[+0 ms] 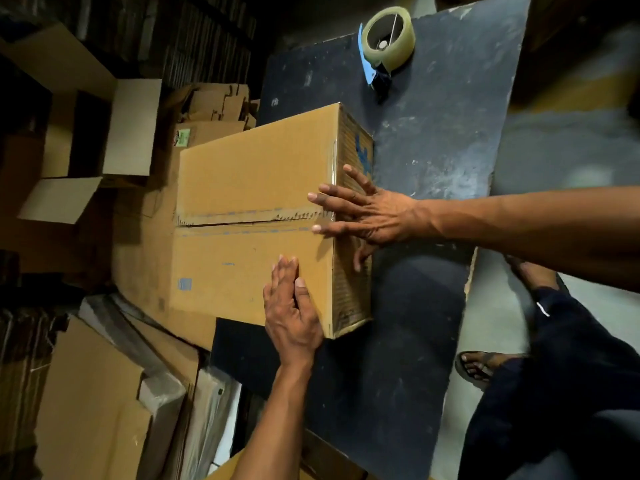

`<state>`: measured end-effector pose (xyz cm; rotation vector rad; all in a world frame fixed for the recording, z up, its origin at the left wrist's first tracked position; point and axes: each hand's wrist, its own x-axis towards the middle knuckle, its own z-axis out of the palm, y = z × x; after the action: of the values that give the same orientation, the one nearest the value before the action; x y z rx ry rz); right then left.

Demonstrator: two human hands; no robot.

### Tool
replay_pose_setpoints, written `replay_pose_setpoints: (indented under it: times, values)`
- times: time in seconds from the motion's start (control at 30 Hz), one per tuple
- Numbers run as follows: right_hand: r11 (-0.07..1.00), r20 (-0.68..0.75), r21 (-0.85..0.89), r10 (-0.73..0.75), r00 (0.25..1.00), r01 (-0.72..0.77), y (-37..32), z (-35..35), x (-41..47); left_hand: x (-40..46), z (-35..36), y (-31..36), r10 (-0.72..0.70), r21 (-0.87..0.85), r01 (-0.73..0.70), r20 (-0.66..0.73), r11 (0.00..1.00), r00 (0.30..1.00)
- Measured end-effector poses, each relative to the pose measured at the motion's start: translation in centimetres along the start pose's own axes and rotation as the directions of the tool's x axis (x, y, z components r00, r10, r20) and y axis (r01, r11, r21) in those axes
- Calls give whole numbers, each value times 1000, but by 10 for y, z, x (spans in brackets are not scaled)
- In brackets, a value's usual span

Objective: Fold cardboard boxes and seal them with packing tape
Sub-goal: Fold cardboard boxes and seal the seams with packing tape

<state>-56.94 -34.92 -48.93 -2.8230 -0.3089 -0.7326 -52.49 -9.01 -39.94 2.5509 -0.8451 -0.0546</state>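
Fingers of both hands lie straight: left hand [292, 315] flat on the brown cardboard box [256, 216], right hand [367, 213] spread over its taped edge on the dark bench [433, 161].

A brown corrugated cardboard box [256, 216] sits closed on a dark, scuffed board, overhanging its edge on the side towards the stacked cardboard. Its two top flaps meet in a seam running across the middle, with a ragged torn strip and faint blue dashes along it. Clear tape shows on the corner edge above the seam, and blue printing marks the end panel. Well apart from the box, farther along the board, lies a roll of clear packing tape in a blue-bladed dispenser [386, 43], resting on its side.
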Motion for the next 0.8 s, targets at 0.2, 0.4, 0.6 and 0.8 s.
replay_pose_setpoints:
  times: [0.2,0.4,0.6,0.8]
  values:
    - [986,-131,142,108,986,-89,-70,7,6,-1,3,-7,10,-16,-10,-23,1000,1000]
    - [989,-97,102,114,989,-104,-70,24,-18,-1,4,-8,6,-31,-7,-37,999,999]
    - [986,190,68,134,972,-150,-78,-24,-17,-1,-2,1,-45,-62,43,-29,997,999]
    - [959,186,86,252,950,-272,-81,-77,13,5,-23,12,-272,-240,244,-91,940,958]
